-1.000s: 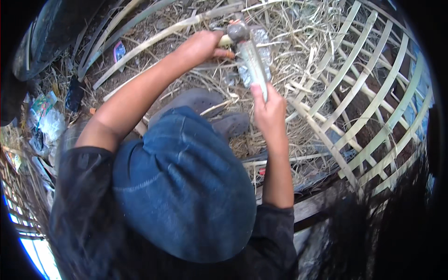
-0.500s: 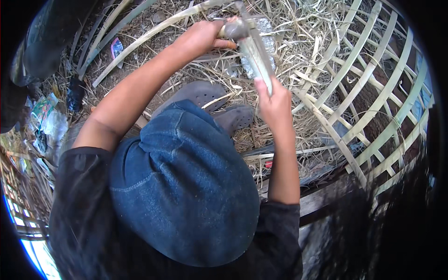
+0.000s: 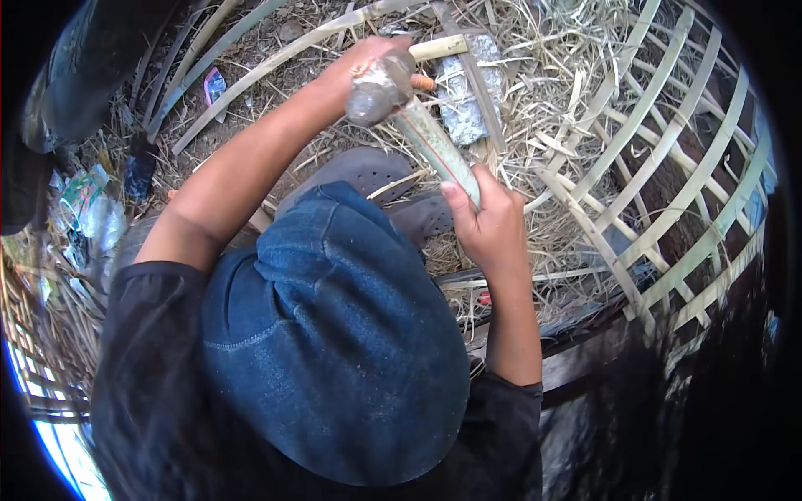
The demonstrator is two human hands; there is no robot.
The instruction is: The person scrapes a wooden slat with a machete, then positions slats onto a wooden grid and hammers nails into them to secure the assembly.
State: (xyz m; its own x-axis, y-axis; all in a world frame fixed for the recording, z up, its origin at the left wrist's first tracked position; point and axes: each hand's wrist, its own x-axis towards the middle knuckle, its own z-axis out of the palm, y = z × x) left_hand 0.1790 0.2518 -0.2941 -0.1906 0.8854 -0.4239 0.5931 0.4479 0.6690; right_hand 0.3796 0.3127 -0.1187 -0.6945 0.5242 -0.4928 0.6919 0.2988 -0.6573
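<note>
My right hand [image 3: 493, 213] is closed round the lower end of a hammer's [image 3: 430, 142] pale, red-lined handle. The hammer's blunt grey head [image 3: 378, 88] is raised and hides part of my left hand [image 3: 351, 71]. That hand is closed on a short pale wooden or bamboo piece [image 3: 439, 48], whose end sticks out to the right. A narrow grey-brown strip [image 3: 480, 88] crosses just beyond that end, over a rough grey stone block [image 3: 466, 117]. I cannot tell whether piece and strip are joined.
Bamboo shavings [image 3: 560, 100] litter the ground. An open-weave bamboo lattice [image 3: 668, 159] curves along the right. Long split strips [image 3: 276, 63] lie at upper left, near plastic scraps [image 3: 92, 209]. Clog-type shoes [image 3: 355, 171] are below my hands; a blue cloth cap [image 3: 334, 334] fills the lower middle.
The hammer has come up and swung left, its head now in front of my left hand instead of at the wooden piece. The pale end and the stone are now uncovered.
</note>
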